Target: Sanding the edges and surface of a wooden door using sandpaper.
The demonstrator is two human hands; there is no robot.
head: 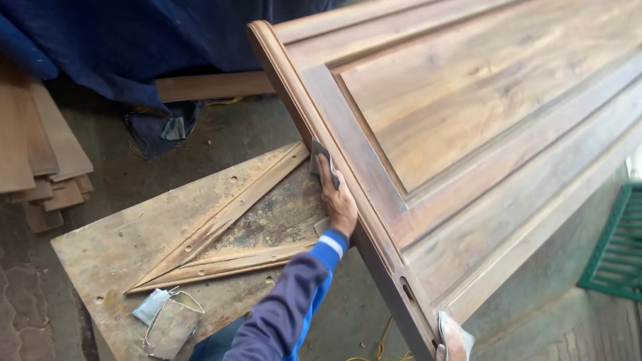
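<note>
A large panelled wooden door [468,120] leans tilted across the right of the view. My left hand [339,200], in a blue sleeve with a white cuff stripe, presses a folded grey piece of sandpaper [319,155] against the door's long left edge, about halfway up. My right hand [455,339] shows only partly at the bottom of the frame; it looks pale with dust and grips the same edge of the door, lower down near a hinge recess [408,291].
A worn workbench [120,247] with wooden strips nailed in a triangle stands left of the door, with used sandpaper scraps [167,315] on it. Stacked boards [40,147] lie far left, a blue tarp [134,40] behind, a green grate [618,247] at right.
</note>
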